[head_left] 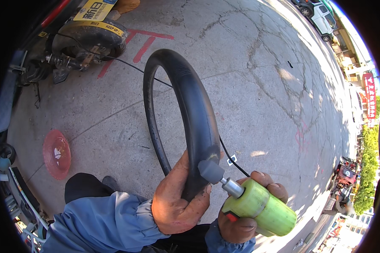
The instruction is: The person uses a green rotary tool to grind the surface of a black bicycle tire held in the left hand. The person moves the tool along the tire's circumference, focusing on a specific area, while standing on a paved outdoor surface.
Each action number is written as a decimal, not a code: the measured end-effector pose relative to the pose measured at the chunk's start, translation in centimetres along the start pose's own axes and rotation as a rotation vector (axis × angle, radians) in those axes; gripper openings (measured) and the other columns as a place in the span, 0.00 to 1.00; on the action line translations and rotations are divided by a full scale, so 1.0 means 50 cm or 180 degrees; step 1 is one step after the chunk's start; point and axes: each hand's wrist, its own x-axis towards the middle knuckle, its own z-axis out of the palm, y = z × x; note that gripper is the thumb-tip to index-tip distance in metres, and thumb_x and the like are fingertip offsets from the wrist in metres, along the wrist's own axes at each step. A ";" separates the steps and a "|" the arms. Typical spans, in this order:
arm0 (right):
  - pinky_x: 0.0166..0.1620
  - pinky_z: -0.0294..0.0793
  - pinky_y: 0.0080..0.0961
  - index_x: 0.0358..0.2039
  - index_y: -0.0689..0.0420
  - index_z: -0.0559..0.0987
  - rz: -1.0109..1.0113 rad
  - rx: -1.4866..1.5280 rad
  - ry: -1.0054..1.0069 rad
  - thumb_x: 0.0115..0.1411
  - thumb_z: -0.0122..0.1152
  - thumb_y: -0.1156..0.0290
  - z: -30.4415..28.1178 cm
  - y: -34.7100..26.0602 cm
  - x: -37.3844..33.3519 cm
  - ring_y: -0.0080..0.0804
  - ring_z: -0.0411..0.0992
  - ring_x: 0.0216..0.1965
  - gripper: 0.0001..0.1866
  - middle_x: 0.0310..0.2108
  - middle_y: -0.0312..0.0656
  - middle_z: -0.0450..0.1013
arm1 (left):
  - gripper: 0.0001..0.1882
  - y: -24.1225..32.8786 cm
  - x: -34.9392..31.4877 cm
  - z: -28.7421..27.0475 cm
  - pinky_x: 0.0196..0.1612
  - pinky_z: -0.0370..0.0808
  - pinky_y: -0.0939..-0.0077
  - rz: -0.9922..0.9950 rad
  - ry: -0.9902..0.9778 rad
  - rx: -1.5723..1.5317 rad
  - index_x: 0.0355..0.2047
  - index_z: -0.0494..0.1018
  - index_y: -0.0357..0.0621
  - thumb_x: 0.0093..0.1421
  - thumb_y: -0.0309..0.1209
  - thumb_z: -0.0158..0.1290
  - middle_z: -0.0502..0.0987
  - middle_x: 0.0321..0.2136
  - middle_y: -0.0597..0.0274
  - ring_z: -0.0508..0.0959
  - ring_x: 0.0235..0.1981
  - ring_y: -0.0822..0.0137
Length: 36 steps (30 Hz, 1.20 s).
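Observation:
My left hand (171, 206) is closed around the lower part of a black inner tube (194, 103), which stands up in a partly inflated loop. In my right hand (236, 229) is a lime-green handheld electric grinder (268, 208) with a red switch. Its grey grinding head (211, 171) meets the tube's wall just above my left thumb, beside a scuffed, paler patch. Whether the head is spinning, I cannot tell. A black power cord (234, 161) runs from the grinder, passing behind the tube toward the upper left.
At upper left stands a two-wheeler (90, 44), the cord reaching toward it. A pink basin (57, 154) rests on the cracked concrete ground (109, 99) at left. Red lines (144, 48) are painted on the ground. Far off at upper right is a white vehicle (324, 21).

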 end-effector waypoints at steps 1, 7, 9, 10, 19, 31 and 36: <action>0.47 0.81 0.26 0.57 0.63 0.58 -0.0040 0.0079 0.0019 0.53 0.70 0.49 -0.001 0.002 0.003 0.38 0.76 0.45 0.44 0.52 0.57 0.66 | 0.31 0.000 0.001 0.000 0.53 0.69 0.75 0.0034 0.0015 0.0004 0.65 0.51 0.33 0.61 0.16 0.44 0.67 0.55 0.48 0.72 0.46 0.71; 0.47 0.77 0.30 0.54 0.58 0.60 0.0236 0.0295 0.0592 0.47 0.78 0.57 0.005 -0.006 0.011 0.34 0.75 0.39 0.43 0.49 0.57 0.70 | 0.35 0.001 0.000 0.007 0.49 0.70 0.73 0.0079 0.0082 0.0026 0.68 0.49 0.38 0.59 0.13 0.39 0.68 0.51 0.54 0.71 0.44 0.70; 0.47 0.77 0.30 0.54 0.58 0.60 0.0248 0.0229 0.0556 0.46 0.78 0.58 0.006 -0.004 0.006 0.34 0.75 0.40 0.42 0.49 0.57 0.70 | 0.35 0.001 0.001 0.006 0.50 0.70 0.73 0.0133 0.0054 0.0072 0.68 0.49 0.38 0.59 0.13 0.39 0.68 0.51 0.54 0.71 0.44 0.70; 0.47 0.77 0.30 0.53 0.57 0.60 0.0274 0.0314 0.0541 0.46 0.78 0.58 0.009 -0.006 0.004 0.34 0.75 0.40 0.42 0.49 0.57 0.70 | 0.35 0.001 0.002 0.005 0.50 0.70 0.73 0.0160 0.0029 0.0063 0.68 0.49 0.37 0.59 0.12 0.39 0.68 0.51 0.54 0.71 0.44 0.71; 0.42 0.79 0.28 0.53 0.57 0.60 0.0289 0.0523 0.0518 0.49 0.77 0.61 0.014 -0.015 0.009 0.34 0.76 0.39 0.39 0.50 0.58 0.69 | 0.29 0.016 0.002 0.001 0.52 0.70 0.75 -0.0086 0.0024 0.0192 0.63 0.53 0.32 0.63 0.19 0.47 0.69 0.56 0.48 0.72 0.47 0.73; 0.38 0.79 0.23 0.54 0.60 0.60 -0.0005 0.0660 0.0394 0.48 0.77 0.63 0.011 0.001 0.011 0.34 0.76 0.35 0.40 0.49 0.60 0.69 | 0.30 0.017 0.005 -0.002 0.52 0.71 0.74 -0.0177 0.0073 -0.0040 0.64 0.52 0.32 0.62 0.18 0.46 0.68 0.57 0.47 0.73 0.47 0.72; 0.41 0.78 0.23 0.55 0.60 0.60 0.0089 0.0352 0.0473 0.50 0.76 0.59 -0.004 0.009 0.014 0.34 0.75 0.39 0.41 0.50 0.58 0.70 | 0.37 0.016 0.006 -0.001 0.52 0.69 0.75 -0.0335 0.0029 -0.0432 0.68 0.44 0.38 0.59 0.14 0.41 0.66 0.57 0.51 0.71 0.47 0.71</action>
